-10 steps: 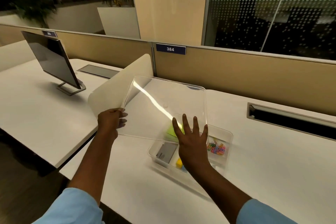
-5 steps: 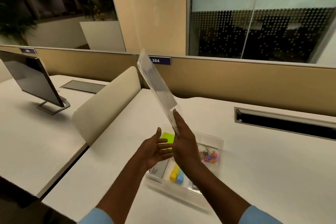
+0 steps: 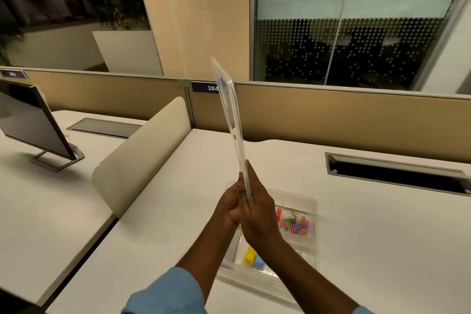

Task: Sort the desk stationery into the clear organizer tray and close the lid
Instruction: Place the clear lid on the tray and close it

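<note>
You hold the lid (image 3: 229, 115) upright over the tray (image 3: 316, 211).
Your left grip (image 3: 230, 208) clasps it, your right grip (image 3: 257, 214) presses flat, likely orienting it to close.

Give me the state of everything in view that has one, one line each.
Clear lid: off the tray, held upright, edge toward the camera.
Organizer tray: open, partly filled.
Paper clips: loose heap in one tray compartment.
Monitor: screen dark.
Left hand: grips the lid's lower end.
Right hand: fingers straight, pressed flat against the lid.
</note>
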The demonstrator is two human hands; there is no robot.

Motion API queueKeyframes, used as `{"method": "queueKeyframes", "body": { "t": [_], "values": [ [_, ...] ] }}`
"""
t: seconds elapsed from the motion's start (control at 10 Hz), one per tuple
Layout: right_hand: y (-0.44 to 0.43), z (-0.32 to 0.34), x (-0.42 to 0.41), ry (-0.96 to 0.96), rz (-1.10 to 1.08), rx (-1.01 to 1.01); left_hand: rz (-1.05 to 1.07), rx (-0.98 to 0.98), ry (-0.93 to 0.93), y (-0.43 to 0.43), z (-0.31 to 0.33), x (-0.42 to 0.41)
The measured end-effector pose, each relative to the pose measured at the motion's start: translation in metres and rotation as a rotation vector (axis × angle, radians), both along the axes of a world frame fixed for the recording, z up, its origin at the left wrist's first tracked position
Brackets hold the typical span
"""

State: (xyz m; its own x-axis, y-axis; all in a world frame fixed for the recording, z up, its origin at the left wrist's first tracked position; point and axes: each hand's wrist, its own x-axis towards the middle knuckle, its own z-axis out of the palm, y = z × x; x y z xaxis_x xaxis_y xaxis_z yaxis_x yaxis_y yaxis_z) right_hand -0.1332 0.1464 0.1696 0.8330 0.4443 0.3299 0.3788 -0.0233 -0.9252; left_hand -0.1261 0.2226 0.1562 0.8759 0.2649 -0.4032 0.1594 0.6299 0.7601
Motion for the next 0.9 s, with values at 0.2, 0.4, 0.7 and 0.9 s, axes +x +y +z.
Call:
{"method": "queueKeyframes", "body": {
  "t": [0.2,0.4,0.7,0.9],
  "values": [
    [-0.038,0.024,0.027,0.07,0.033,0.113,0.073,-0.539,-0.065,0.056,-0.035,0.03],
    [-0.092,0.079,0.102,0.642,0.025,0.395,0.146,-0.384,0.02,0.095,-0.043,0.029],
    [-0.1,0.05,0.111,0.85,0.006,0.218,0.079,0.278,0.163,0.121,-0.038,0.023],
    [-0.104,-0.02,0.101,0.608,-0.315,-0.048,0.139,0.427,0.195,0.12,-0.044,0.02]
  ]
}}
